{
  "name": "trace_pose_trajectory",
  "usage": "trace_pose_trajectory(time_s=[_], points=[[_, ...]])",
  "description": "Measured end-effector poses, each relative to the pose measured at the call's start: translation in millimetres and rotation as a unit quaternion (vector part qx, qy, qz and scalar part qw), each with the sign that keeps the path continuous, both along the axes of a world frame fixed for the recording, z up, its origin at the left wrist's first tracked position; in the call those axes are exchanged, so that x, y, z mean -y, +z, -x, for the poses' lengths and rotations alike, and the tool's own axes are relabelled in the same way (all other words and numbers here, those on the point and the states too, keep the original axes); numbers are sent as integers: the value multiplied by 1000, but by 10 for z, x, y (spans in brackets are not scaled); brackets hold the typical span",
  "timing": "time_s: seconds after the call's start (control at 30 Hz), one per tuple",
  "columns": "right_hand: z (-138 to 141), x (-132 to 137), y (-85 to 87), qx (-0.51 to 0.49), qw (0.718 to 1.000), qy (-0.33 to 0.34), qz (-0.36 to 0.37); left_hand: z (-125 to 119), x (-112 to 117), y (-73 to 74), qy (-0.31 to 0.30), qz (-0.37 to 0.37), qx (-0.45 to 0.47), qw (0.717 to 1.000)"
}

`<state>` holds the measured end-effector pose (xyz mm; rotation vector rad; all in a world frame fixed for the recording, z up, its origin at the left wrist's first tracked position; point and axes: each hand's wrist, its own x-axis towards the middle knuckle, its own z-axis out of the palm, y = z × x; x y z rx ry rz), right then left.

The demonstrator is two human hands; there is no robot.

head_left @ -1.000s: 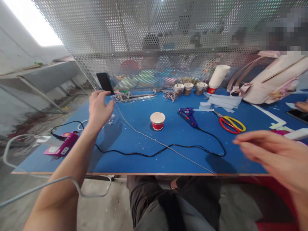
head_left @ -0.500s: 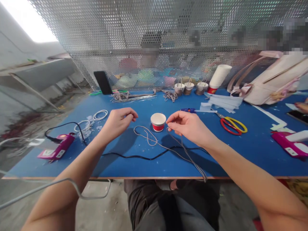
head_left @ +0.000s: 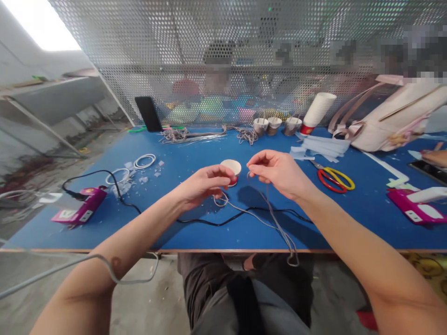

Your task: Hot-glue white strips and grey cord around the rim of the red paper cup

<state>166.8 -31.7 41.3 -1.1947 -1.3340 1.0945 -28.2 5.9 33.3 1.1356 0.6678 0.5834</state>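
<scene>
My right hand (head_left: pixel 274 172) pinches the end of a thin grey-beige cord (head_left: pixel 270 207) just right of the cup. The cord hangs down, lies across the blue table and droops over its front edge; a loop of it lies under my left hand. My left hand (head_left: pixel 209 186) has its fingers apart and curved, with nothing visible in them. It reaches in front of a small red and white paper cup (head_left: pixel 232 165), hiding the cup's lower left part. Whether the fingers touch the cup, I cannot tell.
Red and yellow scissors (head_left: pixel 333 179) lie to the right, near white strips (head_left: pixel 324 146). Cord bundles (head_left: pixel 178 135), wrapped cups (head_left: pixel 274 125) and a cup stack (head_left: pixel 319 111) line the back. Power strips (head_left: pixel 82 207) sit at both sides. A black cable (head_left: pixel 216 223) crosses the table (head_left: pixel 139 237).
My left hand has moved right, from beside the cup to in front of it, above the cord loop. My right hand has shifted slightly up and right, still pinching the cord.
</scene>
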Motion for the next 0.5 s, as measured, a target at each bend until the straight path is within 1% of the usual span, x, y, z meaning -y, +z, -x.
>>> trace_pose_trajectory(time_s=[0.03,0.07,0.17,0.2,0.23,0.27,0.37,0.43,0.5], points=[[13,-4,-2,7,1000,3,-6,-36,2,2,0,0,5,1000],[34,-9,3,15,1000,6,-14,-76,9,1,-19,10,11,1000],[64,-24,40,29,999,5,-37,-136,40,-3,-111,43,9,993],[39,-22,54,29,999,-2,-38,-116,38,-2,-124,44,1,991],[-9,-13,66,29,999,-11,-33,-70,24,0,-119,32,-12,992],[-78,7,74,31,999,-18,-22,-1,-2,4,-100,9,-30,994],[-362,145,66,77,996,-17,40,290,-134,23,-19,-76,-88,993],[-555,298,36,123,989,-6,82,486,-222,44,27,-124,-138,982],[-710,475,-8,160,981,-3,110,635,-274,75,57,-176,-187,965]])
